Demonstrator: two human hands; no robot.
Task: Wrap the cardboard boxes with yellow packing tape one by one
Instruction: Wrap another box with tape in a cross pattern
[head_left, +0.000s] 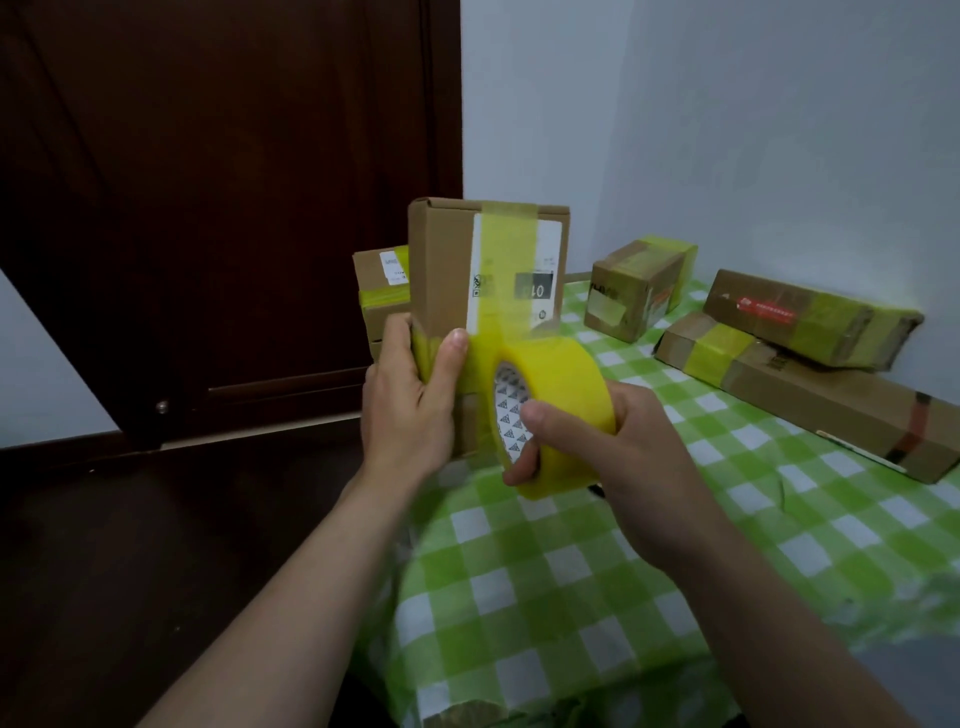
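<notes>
My left hand (410, 400) grips the lower left edge of a flat cardboard box (441, 265) held upright above the table's left end. A strip of yellow tape (506, 270) runs down the box's labelled front from its top edge to the roll. My right hand (587, 436) holds the yellow tape roll (561, 384) against the box's lower front, thumb across the roll's core and fingers through it. The box's lower part is hidden behind both hands and the roll.
A green-and-white checked tablecloth (571, 571) covers the table. Taped boxes lie at the back: one small (639, 288), two long ones stacked at right (810, 317) (841, 405), another behind the held box (379, 280). A dark wooden door (208, 208) stands left, a white wall behind.
</notes>
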